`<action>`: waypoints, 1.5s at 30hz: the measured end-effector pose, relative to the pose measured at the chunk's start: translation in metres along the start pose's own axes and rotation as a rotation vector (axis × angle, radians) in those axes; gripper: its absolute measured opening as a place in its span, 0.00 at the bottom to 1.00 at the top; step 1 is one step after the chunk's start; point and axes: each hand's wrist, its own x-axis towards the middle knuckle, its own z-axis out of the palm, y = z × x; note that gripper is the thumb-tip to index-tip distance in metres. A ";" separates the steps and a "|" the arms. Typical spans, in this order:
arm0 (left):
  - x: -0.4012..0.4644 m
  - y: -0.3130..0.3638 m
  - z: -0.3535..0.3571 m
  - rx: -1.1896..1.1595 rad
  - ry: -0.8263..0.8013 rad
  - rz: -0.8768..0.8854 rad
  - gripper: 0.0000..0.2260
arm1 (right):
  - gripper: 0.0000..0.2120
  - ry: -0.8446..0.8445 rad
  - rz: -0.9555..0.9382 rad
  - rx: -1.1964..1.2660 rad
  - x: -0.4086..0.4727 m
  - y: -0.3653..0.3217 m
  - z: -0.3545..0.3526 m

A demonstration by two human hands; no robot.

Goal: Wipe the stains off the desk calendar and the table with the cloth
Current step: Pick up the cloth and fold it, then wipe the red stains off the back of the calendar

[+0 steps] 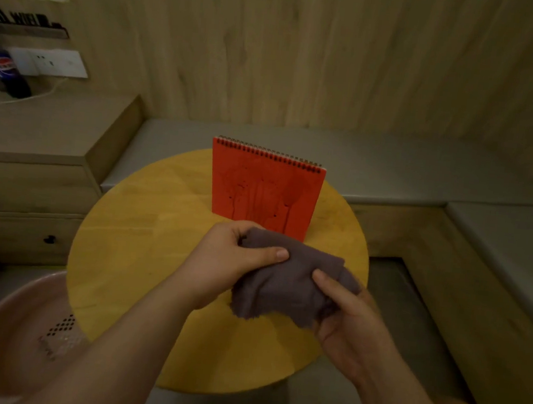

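Note:
A red spiral-bound desk calendar (pixel 264 190) stands upright at the far side of a round yellow wooden table (pixel 144 239). Dark drip stains run down its front face. Just in front of it, above the table's middle, a bunched grey-purple cloth (pixel 286 285) hangs between both hands. My left hand (pixel 230 260) grips the cloth's upper left part, thumb lying across the top. My right hand (pixel 351 320) holds its right side from below, thumb pressed on the fabric. The cloth hides part of the calendar's lower edge.
A pink plastic basin (pixel 8 333) sits low at the left of the table. A wooden cabinet (pixel 33 179) with a cola bottle (pixel 1 65) stands at the left. A grey cushioned bench (pixel 425 165) runs behind and to the right, against the wood-panelled wall.

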 end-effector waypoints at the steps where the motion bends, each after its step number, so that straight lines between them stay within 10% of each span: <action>1: 0.001 -0.003 0.001 -0.027 0.020 -0.027 0.11 | 0.21 0.008 0.013 0.031 0.003 0.001 0.001; 10: 0.023 -0.028 -0.012 -0.085 0.073 -0.053 0.08 | 0.20 0.118 -0.087 -0.169 0.027 0.009 0.012; 16: 0.072 -0.055 -0.075 0.264 0.582 0.085 0.23 | 0.19 0.117 -0.121 -0.135 0.028 -0.021 -0.015; 22: 0.128 -0.059 -0.098 0.120 0.354 0.007 0.24 | 0.05 0.264 -0.146 -0.178 0.030 -0.028 -0.034; 26: 0.138 -0.051 -0.095 0.026 0.287 0.005 0.19 | 0.16 0.270 -0.195 -0.174 0.027 -0.034 -0.034; 36: 0.116 -0.036 -0.073 -0.006 0.535 0.152 0.17 | 0.14 0.166 -0.113 -0.206 0.017 -0.059 -0.032; 45: 0.048 0.007 -0.074 -0.087 0.609 0.070 0.17 | 0.06 0.134 -0.462 -0.321 0.031 -0.115 0.006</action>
